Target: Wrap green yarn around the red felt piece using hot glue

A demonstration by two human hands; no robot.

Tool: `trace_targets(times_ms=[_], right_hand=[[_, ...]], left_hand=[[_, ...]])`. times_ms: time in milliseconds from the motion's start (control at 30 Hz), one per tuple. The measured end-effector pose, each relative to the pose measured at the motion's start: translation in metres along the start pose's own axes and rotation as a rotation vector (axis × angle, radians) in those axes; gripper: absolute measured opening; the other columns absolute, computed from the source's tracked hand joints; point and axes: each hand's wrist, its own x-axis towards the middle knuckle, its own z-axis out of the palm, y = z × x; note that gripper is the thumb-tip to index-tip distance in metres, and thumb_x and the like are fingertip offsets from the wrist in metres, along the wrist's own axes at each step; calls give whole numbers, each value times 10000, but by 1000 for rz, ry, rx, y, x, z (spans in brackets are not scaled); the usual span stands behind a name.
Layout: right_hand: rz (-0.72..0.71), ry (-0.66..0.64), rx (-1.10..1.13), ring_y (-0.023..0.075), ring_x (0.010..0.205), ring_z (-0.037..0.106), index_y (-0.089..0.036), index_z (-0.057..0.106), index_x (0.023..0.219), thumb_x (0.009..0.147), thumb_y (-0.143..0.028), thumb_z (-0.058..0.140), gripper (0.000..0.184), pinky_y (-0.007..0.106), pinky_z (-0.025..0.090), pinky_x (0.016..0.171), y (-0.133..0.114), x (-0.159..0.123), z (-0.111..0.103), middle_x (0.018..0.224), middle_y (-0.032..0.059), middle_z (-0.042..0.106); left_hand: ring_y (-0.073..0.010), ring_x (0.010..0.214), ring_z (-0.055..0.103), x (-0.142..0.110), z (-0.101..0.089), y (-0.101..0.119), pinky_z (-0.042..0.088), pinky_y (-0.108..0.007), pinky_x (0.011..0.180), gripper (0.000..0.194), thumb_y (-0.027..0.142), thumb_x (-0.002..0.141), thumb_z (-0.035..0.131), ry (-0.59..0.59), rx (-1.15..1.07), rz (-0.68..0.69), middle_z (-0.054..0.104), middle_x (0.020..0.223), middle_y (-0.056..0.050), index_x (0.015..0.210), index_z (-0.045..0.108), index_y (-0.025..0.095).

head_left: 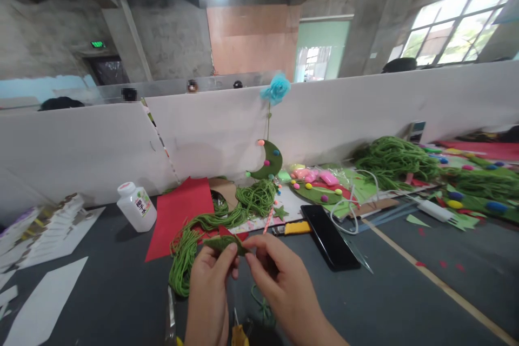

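Observation:
A small dark green felt piece (221, 243) is held up over the table's front part. My left hand (213, 286) grips it with the thumb on top and the fingers beneath. My right hand (284, 275) pinches its right end between thumb and fingertips. Just behind lies a long bundle of green yarn (182, 265), partly over red sheets (174, 221). Below the hands are a small green yarn piece (263, 308) and a yellow-handled tool (239, 335), its kind hard to make out.
A white bottle (138, 208) stands at left, near white paper (48, 303). Right of my hands lie a yellow utility knife (297, 228), a black phone (329, 238) and a white cable. A green felt moon (271, 162) with pompoms and a blue flower (277, 89) stand before the white partition (203, 135).

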Motion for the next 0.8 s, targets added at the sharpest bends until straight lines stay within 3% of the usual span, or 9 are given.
trace_targets(times_ms=[133,267,400,567,700,800], right_hand=[[-48,-1,-73,142,553,556,-183,664,886,832,-203,476,197,227,419,518,3,0,-2,663,6,627],[-59,-17,-107,144,568,560,-181,664,853,840,-206,477,190,232,415,530,3,-1,-4,684,19,653],[53,-55,-17,145,573,534,-185,651,836,820,-232,494,164,237,404,537,-2,1,-8,678,9,636],[210,-217,226,132,577,499,-192,622,749,758,-245,548,92,234,382,557,-4,10,-16,612,-32,551],[202,-314,279,125,571,492,-191,599,732,754,-231,543,72,237,381,568,-3,13,-18,626,-32,560],[91,-302,108,135,603,502,-190,586,690,785,-187,508,124,247,384,601,-2,12,-19,644,-19,579]], left_hand=[[-102,496,510,0,2,-5,437,-220,497,245,262,502,845,0,-21,0,620,514,34,597,643,161],[-99,484,530,-2,2,-2,456,-210,497,275,211,485,856,1,-110,-116,599,480,37,520,586,174],[-93,490,556,3,-4,3,464,-184,467,218,128,536,822,-1,-219,-248,614,526,27,545,608,166],[-86,489,554,9,-13,8,446,-165,433,157,72,561,792,-81,-283,-409,630,579,-18,558,647,133],[-72,484,507,6,-14,11,419,-159,435,159,202,582,852,-232,-180,-358,629,583,-15,626,715,135],[-69,456,467,2,-13,14,390,-159,428,166,282,641,837,-275,-83,-258,592,512,14,697,747,155]])
